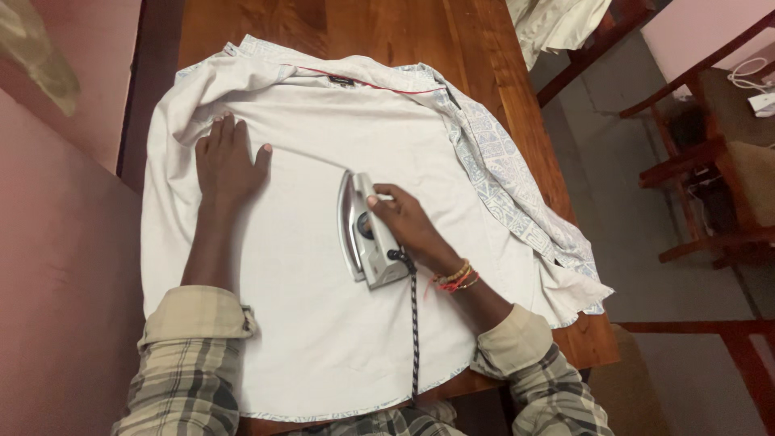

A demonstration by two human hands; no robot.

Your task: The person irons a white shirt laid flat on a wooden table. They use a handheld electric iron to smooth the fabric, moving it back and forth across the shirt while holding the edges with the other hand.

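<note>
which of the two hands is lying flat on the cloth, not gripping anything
The left hand, spread palm-down on the white shirt; the right hand grips the silver iron's handle instead.

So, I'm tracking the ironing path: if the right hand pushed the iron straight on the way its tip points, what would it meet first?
Flat white shirt fabric, then probably the red-piped collar fold.

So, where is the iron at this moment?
In the head view, the iron sits near the middle of the white shirt spread on the wooden table. The right hand holds its handle, and the left hand lies flat on the cloth to its left.
</note>
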